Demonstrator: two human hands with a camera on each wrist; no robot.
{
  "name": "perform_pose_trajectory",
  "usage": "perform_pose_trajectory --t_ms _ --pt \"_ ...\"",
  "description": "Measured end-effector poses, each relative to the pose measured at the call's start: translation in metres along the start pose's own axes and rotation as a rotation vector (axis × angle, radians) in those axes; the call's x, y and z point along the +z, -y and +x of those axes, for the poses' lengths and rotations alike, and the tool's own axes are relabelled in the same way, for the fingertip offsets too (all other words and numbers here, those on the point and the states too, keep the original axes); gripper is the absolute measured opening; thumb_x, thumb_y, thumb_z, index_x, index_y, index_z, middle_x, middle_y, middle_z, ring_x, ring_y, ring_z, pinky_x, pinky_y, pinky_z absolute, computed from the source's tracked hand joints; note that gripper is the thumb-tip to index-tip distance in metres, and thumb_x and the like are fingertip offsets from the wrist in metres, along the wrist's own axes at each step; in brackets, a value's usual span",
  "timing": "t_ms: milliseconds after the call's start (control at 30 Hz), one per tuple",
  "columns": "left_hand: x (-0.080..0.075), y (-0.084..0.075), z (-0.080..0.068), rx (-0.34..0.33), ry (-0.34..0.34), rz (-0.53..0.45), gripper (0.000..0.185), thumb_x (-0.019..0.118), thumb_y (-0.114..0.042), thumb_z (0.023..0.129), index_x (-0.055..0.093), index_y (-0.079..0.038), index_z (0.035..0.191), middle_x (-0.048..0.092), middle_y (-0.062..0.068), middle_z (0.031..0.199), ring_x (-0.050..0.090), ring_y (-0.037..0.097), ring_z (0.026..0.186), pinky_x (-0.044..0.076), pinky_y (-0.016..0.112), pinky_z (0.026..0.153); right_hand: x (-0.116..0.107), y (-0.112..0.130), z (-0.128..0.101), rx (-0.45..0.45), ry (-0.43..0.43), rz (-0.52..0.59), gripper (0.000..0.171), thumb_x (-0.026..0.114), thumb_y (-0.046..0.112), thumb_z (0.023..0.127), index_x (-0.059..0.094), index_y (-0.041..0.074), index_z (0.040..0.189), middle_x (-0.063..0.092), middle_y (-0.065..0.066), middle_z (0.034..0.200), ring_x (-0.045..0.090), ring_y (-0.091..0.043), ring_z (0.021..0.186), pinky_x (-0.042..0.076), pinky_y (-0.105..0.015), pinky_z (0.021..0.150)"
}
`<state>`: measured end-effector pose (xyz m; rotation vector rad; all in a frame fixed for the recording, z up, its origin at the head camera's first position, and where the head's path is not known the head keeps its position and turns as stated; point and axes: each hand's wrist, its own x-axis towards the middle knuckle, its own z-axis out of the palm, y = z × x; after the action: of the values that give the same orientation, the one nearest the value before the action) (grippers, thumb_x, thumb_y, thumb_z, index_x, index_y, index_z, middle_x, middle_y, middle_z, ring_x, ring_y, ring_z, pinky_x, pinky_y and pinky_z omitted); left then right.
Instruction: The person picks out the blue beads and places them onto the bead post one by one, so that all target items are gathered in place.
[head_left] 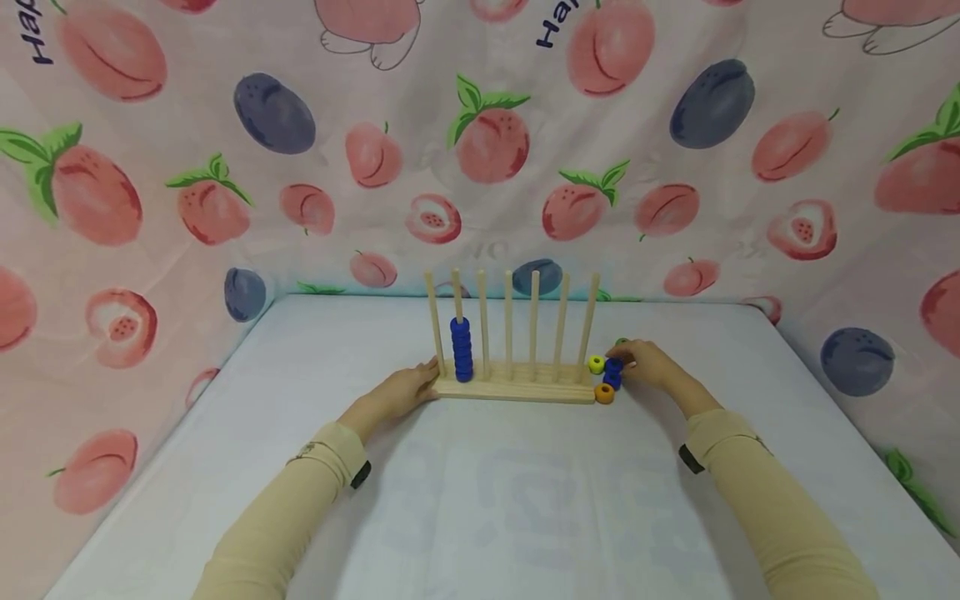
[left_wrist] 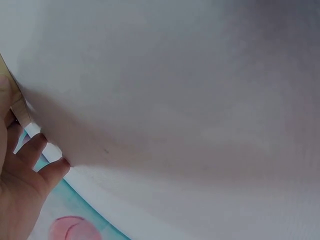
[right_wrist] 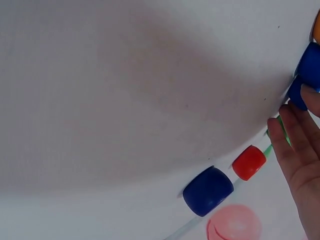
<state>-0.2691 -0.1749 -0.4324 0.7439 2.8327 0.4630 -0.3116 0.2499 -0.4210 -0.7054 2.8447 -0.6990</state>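
Observation:
A wooden rack (head_left: 517,387) with several upright pegs stands mid-table. A stack of blue beads (head_left: 462,350) sits on its second peg from the left. My left hand (head_left: 427,381) rests with relaxed fingers against the base's left end, and the left wrist view shows that hand (left_wrist: 30,150) beside the wood edge (left_wrist: 17,107). My right hand (head_left: 630,364) pinches two blue beads (head_left: 613,372) just right of the rack. In the right wrist view the thumb and fingers (right_wrist: 287,137) touch these blue beads (right_wrist: 310,70).
Beside the rack's right end lie a yellow bead (head_left: 596,364), an orange bead (head_left: 604,393) and a green bead (head_left: 621,342). The right wrist view shows a loose blue bead (right_wrist: 207,190) and a red bead (right_wrist: 248,162). Fruit-print cloth walls (head_left: 480,150) surround the white table (head_left: 517,500).

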Motion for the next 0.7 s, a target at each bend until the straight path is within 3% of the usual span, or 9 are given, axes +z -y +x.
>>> perform_pose_trajectory --t_ms 233,467,700 --pt "0.001 0.002 0.000 0.002 -0.006 -0.005 0.054 0.051 -0.022 0.097 0.036 0.007 0.140 0.028 0.021 0.150 0.037 0.043 0.133 0.033 0.051 0.110 0.002 0.001 -0.001 0.014 -0.031 -0.010 0.027 0.062 -0.008 0.081 0.059 -0.015 0.107 0.064 -0.029 0.102 0.060 -0.042 0.099 0.050 -0.053 0.089" --pt "0.001 0.002 0.000 0.021 -0.020 0.002 0.054 0.051 -0.022 0.097 0.037 0.008 0.139 0.028 0.022 0.150 0.037 0.044 0.132 0.034 0.052 0.110 0.000 0.003 -0.005 0.084 -0.081 -0.012 0.028 0.067 0.005 0.084 0.060 -0.013 0.105 0.065 -0.026 0.098 0.062 -0.037 0.091 0.053 -0.049 0.084" --pt "0.000 0.001 -0.002 0.006 -0.006 -0.010 0.055 0.051 -0.023 0.098 0.035 0.007 0.141 0.026 0.021 0.151 0.035 0.043 0.134 0.032 0.051 0.111 -0.002 0.011 -0.007 0.042 -0.116 -0.029 0.029 0.067 0.009 0.086 0.062 -0.012 0.105 0.068 -0.026 0.097 0.065 -0.037 0.091 0.054 -0.048 0.083"
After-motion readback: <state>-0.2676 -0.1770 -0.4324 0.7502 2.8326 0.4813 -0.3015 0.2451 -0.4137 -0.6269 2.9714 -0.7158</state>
